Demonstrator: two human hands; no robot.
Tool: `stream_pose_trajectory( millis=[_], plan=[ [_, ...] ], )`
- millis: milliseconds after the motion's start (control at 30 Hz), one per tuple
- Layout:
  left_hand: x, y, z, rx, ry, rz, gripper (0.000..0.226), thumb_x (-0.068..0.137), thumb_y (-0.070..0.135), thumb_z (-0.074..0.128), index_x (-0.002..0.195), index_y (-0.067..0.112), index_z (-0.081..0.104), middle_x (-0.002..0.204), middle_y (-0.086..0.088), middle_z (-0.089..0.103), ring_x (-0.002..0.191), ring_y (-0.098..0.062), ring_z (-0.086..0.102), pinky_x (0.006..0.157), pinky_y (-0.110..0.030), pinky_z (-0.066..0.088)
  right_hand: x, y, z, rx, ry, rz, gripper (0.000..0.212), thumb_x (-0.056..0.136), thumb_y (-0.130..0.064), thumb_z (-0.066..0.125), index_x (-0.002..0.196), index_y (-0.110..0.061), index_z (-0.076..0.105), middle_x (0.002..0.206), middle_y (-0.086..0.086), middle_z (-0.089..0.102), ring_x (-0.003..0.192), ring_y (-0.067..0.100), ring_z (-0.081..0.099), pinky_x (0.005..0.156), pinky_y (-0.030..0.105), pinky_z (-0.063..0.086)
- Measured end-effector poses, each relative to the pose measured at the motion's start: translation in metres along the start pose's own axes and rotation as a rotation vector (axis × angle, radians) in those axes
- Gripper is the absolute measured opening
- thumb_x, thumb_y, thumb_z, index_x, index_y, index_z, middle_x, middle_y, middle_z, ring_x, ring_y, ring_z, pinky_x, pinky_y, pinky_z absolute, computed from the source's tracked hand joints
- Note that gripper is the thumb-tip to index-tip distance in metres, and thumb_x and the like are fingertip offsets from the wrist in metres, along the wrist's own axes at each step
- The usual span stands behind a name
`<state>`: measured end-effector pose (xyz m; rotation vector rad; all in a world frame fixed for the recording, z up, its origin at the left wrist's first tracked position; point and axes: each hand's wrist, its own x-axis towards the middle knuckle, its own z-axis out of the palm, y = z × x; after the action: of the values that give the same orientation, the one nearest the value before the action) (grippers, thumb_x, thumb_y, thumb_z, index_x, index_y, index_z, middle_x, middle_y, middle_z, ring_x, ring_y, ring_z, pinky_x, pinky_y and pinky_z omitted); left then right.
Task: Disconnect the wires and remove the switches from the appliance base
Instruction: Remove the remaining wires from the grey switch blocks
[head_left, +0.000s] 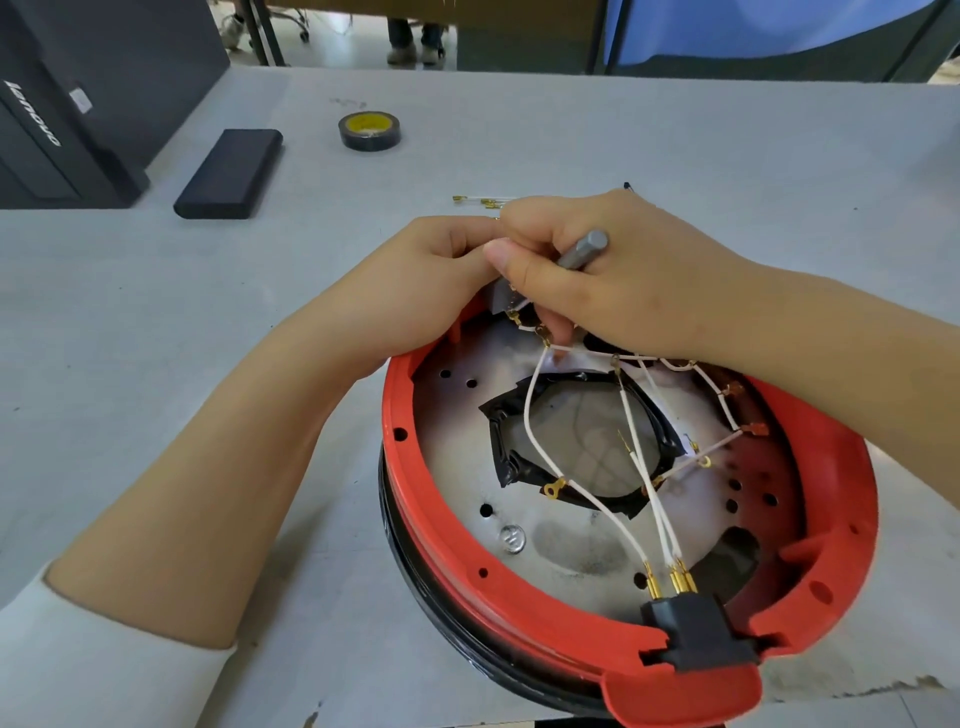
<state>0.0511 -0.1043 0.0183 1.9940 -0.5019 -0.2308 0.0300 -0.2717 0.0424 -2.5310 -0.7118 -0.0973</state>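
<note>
Appliance base in front of me on the table, both hands at its far rim.

I see the appliance base (613, 499) lying near the table's (675, 156) front edge, right of centre. My left hand (415, 280) and right hand (613, 280) meet over its far rim, touching each other; a metal tool (584, 249) sits in the right hand. Wires (597, 493) run inside the base from the far rim toward a plug socket (696, 631) set in the near rim. Behind the hands, loose wires (480, 201) lie on the table. Farther back and left sits a tape roll (369, 131), left of it a flat block (231, 173), and a computer case (78, 98) at the far left.
</note>
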Motion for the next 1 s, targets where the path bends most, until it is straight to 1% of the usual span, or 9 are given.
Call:
stream_pose_trajectory(
  millis=[67,133,267,367,467,600,767,900,1000],
  plan=[
    [0.001,0.000,0.000,0.038,0.012,-0.004,0.029,0.099,0.028,0.045,0.086,0.039,0.069,0.094,-0.001,0.071,0.077,-0.007,0.059,0.071,-0.024,0.051,0.002,0.002,0.000,0.034,-0.001,0.011,0.033,0.099,-0.039,0.043,0.074,-0.017,0.045,0.056,0.003,0.062,0.057,0.011,0.056,0.063,0.032,0.045],
    [0.001,0.000,0.000,0.048,0.018,-0.010,0.030,0.099,0.029,0.046,0.083,0.039,0.069,0.091,0.001,0.071,0.074,-0.004,0.058,0.066,-0.018,0.048,0.003,0.002,0.001,0.034,0.011,0.012,0.034,0.098,-0.039,0.043,0.074,-0.016,0.044,0.057,0.003,0.061,0.055,0.011,0.055,0.061,0.031,0.045],
    [0.000,0.002,-0.001,0.045,0.022,0.001,0.039,0.099,0.031,0.046,0.072,0.048,0.068,0.073,0.019,0.069,0.063,0.008,0.056,0.058,-0.005,0.042,0.005,0.003,0.001,0.093,0.007,0.019,0.036,0.098,-0.038,0.043,0.069,-0.017,0.041,0.052,0.003,0.061,0.049,0.007,0.055,0.053,0.023,0.043],
    [0.000,0.002,-0.001,0.058,0.023,-0.011,0.038,0.099,0.033,0.046,0.072,0.048,0.067,0.076,0.003,0.068,0.064,-0.002,0.054,0.058,-0.012,0.043,0.007,0.003,0.000,0.092,0.002,0.008,0.037,0.099,-0.037,0.044,0.068,-0.016,0.042,0.054,0.002,0.061,0.045,0.004,0.056,0.051,0.018,0.042],
    [0.001,0.001,-0.001,0.063,0.028,-0.011,0.036,0.099,0.033,0.046,0.074,0.047,0.068,0.085,0.005,0.069,0.065,0.000,0.054,0.060,-0.010,0.043,0.008,0.004,0.000,0.106,0.002,0.004,0.037,0.100,-0.036,0.044,0.069,-0.016,0.042,0.059,0.001,0.061,0.044,0.003,0.057,0.050,0.018,0.042],
    [0.002,0.001,-0.001,0.076,0.029,-0.026,0.029,0.099,0.037,0.046,0.080,0.042,0.067,0.084,-0.004,0.067,0.066,-0.003,0.050,0.058,-0.011,0.042,0.006,0.005,0.000,0.142,0.026,0.000,0.038,0.100,-0.035,0.044,0.065,-0.019,0.042,0.050,0.005,0.061,0.044,0.006,0.057,0.051,0.010,0.040],
    [0.001,0.001,-0.001,0.054,0.020,-0.029,0.026,0.098,0.040,0.047,0.087,0.032,0.070,0.092,0.002,0.071,0.076,-0.005,0.060,0.070,-0.021,0.049,0.010,0.004,-0.002,0.215,-0.002,0.037,0.038,0.100,-0.031,0.044,0.070,-0.008,0.040,0.047,0.013,0.057,0.045,0.019,0.063,0.044,0.017,0.044],
    [0.001,0.001,-0.001,0.070,0.021,-0.037,0.026,0.097,0.043,0.047,0.089,0.030,0.069,0.101,-0.014,0.067,0.074,-0.010,0.054,0.071,-0.028,0.044,0.011,0.004,-0.003,0.243,-0.032,0.051,0.037,0.100,-0.030,0.044,0.069,-0.011,0.038,0.047,0.015,0.056,0.045,0.017,0.065,0.042,0.013,0.041],
    [0.001,0.001,0.000,0.073,0.028,-0.030,0.025,0.098,0.040,0.047,0.087,0.032,0.068,0.096,-0.016,0.067,0.073,-0.009,0.051,0.069,-0.025,0.042,0.009,0.004,-0.004,0.208,-0.023,0.033,0.037,0.100,-0.030,0.044,0.070,-0.009,0.040,0.048,0.013,0.056,0.044,0.016,0.064,0.042,0.014,0.041]
  ],
)
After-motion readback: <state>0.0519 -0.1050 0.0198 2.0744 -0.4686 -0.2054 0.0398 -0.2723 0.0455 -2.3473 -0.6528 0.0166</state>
